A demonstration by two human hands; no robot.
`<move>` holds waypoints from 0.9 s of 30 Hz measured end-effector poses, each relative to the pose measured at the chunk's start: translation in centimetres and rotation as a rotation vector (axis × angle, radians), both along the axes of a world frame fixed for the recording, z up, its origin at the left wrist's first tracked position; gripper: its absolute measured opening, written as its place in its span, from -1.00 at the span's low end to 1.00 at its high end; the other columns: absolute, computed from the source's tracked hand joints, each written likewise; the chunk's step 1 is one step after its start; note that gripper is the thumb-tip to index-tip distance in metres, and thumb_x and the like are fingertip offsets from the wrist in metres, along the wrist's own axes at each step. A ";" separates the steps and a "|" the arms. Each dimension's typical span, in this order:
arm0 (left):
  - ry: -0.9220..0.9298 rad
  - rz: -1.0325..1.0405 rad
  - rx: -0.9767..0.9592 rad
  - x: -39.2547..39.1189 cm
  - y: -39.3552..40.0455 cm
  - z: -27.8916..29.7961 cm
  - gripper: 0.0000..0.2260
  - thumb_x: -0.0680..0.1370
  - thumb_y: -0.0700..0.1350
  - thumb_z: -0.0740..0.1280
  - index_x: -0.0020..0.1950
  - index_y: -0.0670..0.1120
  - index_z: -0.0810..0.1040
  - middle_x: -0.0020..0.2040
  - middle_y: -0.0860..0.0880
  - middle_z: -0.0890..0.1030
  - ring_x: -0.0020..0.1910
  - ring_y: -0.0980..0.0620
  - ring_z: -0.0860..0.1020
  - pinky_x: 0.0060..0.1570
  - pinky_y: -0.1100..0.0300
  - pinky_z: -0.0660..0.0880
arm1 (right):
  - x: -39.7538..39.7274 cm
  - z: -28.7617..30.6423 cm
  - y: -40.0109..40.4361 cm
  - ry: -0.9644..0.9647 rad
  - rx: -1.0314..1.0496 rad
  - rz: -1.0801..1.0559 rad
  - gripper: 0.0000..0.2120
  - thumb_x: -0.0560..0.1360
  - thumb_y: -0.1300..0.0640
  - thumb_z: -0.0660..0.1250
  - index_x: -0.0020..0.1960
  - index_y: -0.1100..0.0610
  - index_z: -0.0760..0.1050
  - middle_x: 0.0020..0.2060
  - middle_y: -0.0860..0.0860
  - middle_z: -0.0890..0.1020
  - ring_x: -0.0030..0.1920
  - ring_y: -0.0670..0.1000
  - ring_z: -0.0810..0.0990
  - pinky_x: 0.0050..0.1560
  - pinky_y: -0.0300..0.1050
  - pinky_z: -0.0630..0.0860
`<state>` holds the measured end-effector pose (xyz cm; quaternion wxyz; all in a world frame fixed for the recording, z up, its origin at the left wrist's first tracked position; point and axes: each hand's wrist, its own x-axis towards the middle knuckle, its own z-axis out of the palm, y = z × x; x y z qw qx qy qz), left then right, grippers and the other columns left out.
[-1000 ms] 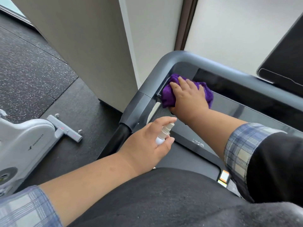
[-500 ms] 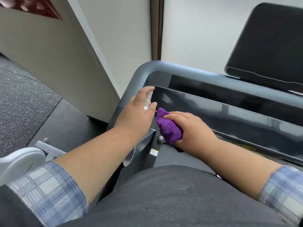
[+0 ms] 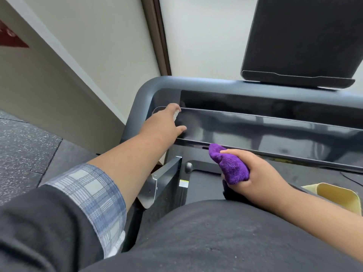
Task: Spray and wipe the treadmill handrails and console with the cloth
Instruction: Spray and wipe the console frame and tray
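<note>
My left hand (image 3: 167, 124) reaches forward over the left end of the glossy black console panel (image 3: 275, 132) and holds a small white spray bottle (image 3: 176, 114), mostly hidden by the fingers. My right hand (image 3: 253, 173) grips a bunched purple cloth (image 3: 229, 165) just below the console's front edge, off the panel. The grey handrail (image 3: 141, 95) curves round the console's left corner and runs along its back.
A dark tablet-like screen (image 3: 302, 40) stands above the back rail at the upper right. A yellow object (image 3: 334, 195) lies on the treadmill deck at the right. A beige wall and speckled black gym floor (image 3: 23, 150) are to the left.
My left hand has stretched further forward with the bottle, onto the console's left end. My right hand has pulled the purple cloth back off the panel towards me. The view has tilted up.
</note>
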<state>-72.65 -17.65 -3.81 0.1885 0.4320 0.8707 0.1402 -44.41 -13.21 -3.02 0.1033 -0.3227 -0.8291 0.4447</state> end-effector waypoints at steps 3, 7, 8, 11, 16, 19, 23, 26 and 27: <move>-0.037 0.042 0.056 1.0 0.3 0.5 -0.56 0.51 0.17 0.41 0.28 0.24 0.27 -0.17 0.15 0.48 -0.15 0.04 0.55 -0.28 0.15 0.43 | 1.3 0.1 0.3 0.009 -0.003 -0.019 -0.46 0.37 0.15 0.54 0.25 -0.26 0.51 0.20 -0.35 0.56 0.24 -0.29 0.51 0.24 -0.44 0.34; -0.145 0.113 0.107 3.6 1.1 1.5 -0.43 0.48 0.07 0.39 0.37 0.29 0.15 -0.07 0.13 0.41 -0.19 0.22 0.44 -0.35 0.28 0.26 | 3.8 0.5 1.1 0.011 -0.033 -0.056 -0.46 0.39 0.14 0.53 0.23 -0.29 0.49 0.20 -0.32 0.57 0.22 -0.32 0.50 0.20 -0.49 0.31; -0.182 0.123 0.096 4.3 1.3 1.8 -0.40 0.46 0.02 0.36 0.38 0.30 0.11 -0.02 0.10 0.41 -0.19 0.18 0.46 -0.35 0.26 0.27 | 4.5 0.5 1.3 0.013 -0.044 -0.067 -0.47 0.39 0.15 0.53 0.23 -0.29 0.49 0.20 -0.32 0.57 0.21 -0.32 0.51 0.20 -0.49 0.31; -0.237 0.076 0.060 7.2 2.2 2.4 -0.33 0.48 -0.09 0.33 0.42 0.32 0.05 0.15 0.05 0.40 -0.17 0.13 0.49 -0.34 0.24 0.32 | 6.7 0.9 2.1 0.016 -0.069 -0.091 -0.50 0.40 0.15 0.51 0.19 -0.31 0.50 0.16 -0.35 0.58 0.20 -0.31 0.52 0.18 -0.49 0.32; -0.259 -0.048 0.149 14.1 5.2 3.8 -0.41 0.44 -0.05 0.31 0.34 0.41 0.20 -0.01 0.12 0.57 -0.15 0.16 0.52 -0.27 0.29 0.35 | 11.5 1.5 3.4 0.025 -0.160 -0.159 -0.57 0.33 -0.14 0.39 0.17 -0.43 0.48 0.12 -0.39 0.59 0.14 -0.27 0.57 0.17 -0.35 0.43; -0.229 -0.101 0.118 18.2 7.8 3.8 -0.45 0.43 -0.05 0.25 0.30 0.42 0.21 -0.16 0.10 0.55 -0.26 0.07 0.55 -0.37 0.22 0.39 | 14.5 1.1 4.2 0.036 -0.202 -0.185 -0.55 0.34 -0.12 0.38 0.22 -0.35 0.49 0.03 -0.33 0.63 0.06 -0.20 0.62 0.15 -0.22 0.50; -0.111 -0.175 -0.009 22.6 11.0 2.9 -0.47 0.44 -0.08 0.23 0.32 0.35 0.19 -0.24 0.12 0.47 -0.33 0.06 0.52 -0.44 0.21 0.33 | 17.6 1.1 5.5 0.051 -0.154 -0.202 -0.55 0.32 -0.14 0.38 0.18 -0.46 0.45 0.12 -0.44 0.56 0.16 -0.30 0.55 0.11 -0.49 0.35; -0.048 -0.232 -0.065 25.0 12.2 2.4 -0.51 0.45 -0.09 0.24 0.30 0.28 0.22 -0.26 0.16 0.40 -0.32 0.14 0.47 -0.45 0.24 0.29 | 19.8 1.0 6.3 0.048 -0.159 -0.199 -0.54 0.33 -0.14 0.38 0.19 -0.46 0.43 0.14 -0.43 0.55 0.19 -0.29 0.53 0.19 -0.40 0.38; -0.035 -0.238 -0.071 25.6 12.4 2.3 -0.53 0.45 -0.10 0.24 0.29 0.27 0.23 -0.26 0.16 0.40 -0.32 0.15 0.46 -0.45 0.24 0.28 | 20.5 0.9 6.6 0.053 -0.175 -0.200 -0.54 0.34 -0.13 0.38 0.20 -0.43 0.45 0.14 -0.41 0.57 0.18 -0.28 0.55 0.20 -0.36 0.40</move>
